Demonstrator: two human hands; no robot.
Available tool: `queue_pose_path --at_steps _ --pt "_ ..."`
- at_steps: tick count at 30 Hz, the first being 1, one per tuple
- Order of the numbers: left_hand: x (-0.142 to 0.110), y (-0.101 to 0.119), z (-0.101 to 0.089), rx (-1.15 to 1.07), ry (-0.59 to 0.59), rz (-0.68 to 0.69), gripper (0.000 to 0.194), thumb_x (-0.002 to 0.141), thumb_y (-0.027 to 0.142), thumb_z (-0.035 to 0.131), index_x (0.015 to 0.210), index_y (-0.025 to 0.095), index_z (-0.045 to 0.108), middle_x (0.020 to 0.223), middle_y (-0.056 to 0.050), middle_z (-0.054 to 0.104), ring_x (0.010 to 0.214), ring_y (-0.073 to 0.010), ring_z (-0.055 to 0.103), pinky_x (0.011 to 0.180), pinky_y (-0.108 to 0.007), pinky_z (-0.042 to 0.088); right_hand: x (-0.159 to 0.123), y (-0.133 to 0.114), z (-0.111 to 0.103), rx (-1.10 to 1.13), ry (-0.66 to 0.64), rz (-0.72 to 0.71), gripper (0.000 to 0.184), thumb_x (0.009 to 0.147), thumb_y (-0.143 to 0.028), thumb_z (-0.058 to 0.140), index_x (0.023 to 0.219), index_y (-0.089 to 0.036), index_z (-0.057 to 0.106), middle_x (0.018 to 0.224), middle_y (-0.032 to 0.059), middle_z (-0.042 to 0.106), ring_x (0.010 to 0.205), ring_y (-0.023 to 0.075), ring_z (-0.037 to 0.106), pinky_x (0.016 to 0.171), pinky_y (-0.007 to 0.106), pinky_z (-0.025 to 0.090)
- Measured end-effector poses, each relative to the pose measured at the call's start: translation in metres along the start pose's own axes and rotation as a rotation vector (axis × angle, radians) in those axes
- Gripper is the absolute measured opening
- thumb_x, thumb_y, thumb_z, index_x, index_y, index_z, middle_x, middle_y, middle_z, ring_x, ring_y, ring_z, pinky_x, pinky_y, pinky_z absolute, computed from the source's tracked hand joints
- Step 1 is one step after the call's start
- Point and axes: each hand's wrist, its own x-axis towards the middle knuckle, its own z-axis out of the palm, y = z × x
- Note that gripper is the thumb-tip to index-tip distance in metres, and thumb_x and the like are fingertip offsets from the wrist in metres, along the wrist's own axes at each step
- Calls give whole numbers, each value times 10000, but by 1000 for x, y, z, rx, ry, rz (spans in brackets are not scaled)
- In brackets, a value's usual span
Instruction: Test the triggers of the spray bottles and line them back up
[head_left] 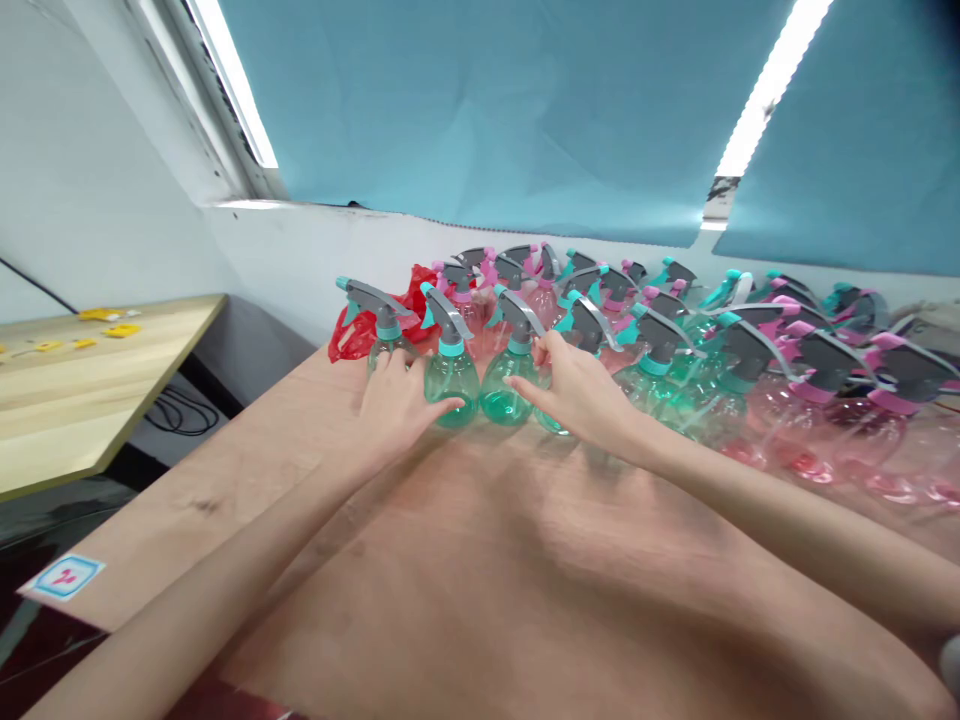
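Observation:
My left hand (pixel 397 400) lies against the leftmost green spray bottle (pixel 384 342), its thumb stretched across the front of a second green spray bottle (pixel 454 385). Its fingers are spread, partly covering the leftmost bottle. Further right, my right hand (pixel 589 390) has its thumb and bent forefinger at the side of a third green spray bottle (pixel 501 385); its other fingers are hidden. Another green spray bottle (pixel 553 420) shows partly behind this hand. These bottles stand upright in a row, with grey heads and turquoise collars and triggers, and some hold green liquid.
Several more green and pink spray bottles (pixel 817 380) crowd the right and back of the wooden table (pixel 450 570). A red plastic bag (pixel 356 335) lies behind the left end. At the left stands another table (pixel 135 385) bearing yellow pieces (pixel 122 330). A wall rises behind.

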Motion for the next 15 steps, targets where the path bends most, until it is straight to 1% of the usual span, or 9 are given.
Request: queue_pose_path --at_steps 2,4,6,8,10,13,15 --pt "2 0 -1 2 -2 13 598 805 560 691 1187 117 565 1023 -134 540 1049 -367 471 901 -490 408 3 1 4 -26 -17 -5 212 861 -384 579 911 -202 483 770 33 609 667 195 559 612 308 408" --pt "2 0 -3 9 -7 23 576 834 537 670 1214 119 556 1034 -128 533 1049 -363 472 911 -480 406 6 3 7 -26 -28 -25 205 877 -367 575 986 -198 540 862 53 640 711 197 586 651 314 432" --pt "3 1 -5 17 -9 23 578 849 516 662 1244 112 541 1032 -126 527 1049 -366 470 912 -479 406 9 4 9 7 -56 -51 243 898 -368 561 1091 -223 582 989 66 658 788 199 619 718 325 461" --pt "3 1 -6 19 -8 26 587 851 509 661 1258 107 531 1026 -126 525 1052 -377 463 912 -490 402 11 6 12 36 -90 -62 296 916 -385 544 1178 -258 595 1038 64 664 850 199 638 786 338 477" --pt "5 1 -4 20 -6 32 586 846 513 665 1248 107 534 1022 -128 526 1047 -383 461 912 -501 396 14 7 15 33 -108 -64 335 921 -402 539 1224 -270 595 1056 73 662 904 209 643 829 353 480" --pt "6 0 -2 19 12 26 563 831 529 673 1222 144 546 1019 -122 529 1039 -376 466 912 -488 398 15 9 20 -6 -96 -59 361 904 -410 565 1235 -269 596 1116 105 624 950 240 636 816 371 486" --pt "6 0 0 16 24 20 550 832 541 664 1219 168 547 1018 -118 531 1041 -371 468 910 -472 401 14 9 23 -39 -93 -56 366 892 -397 585 1231 -259 589 1136 126 595 907 249 643 758 370 494"
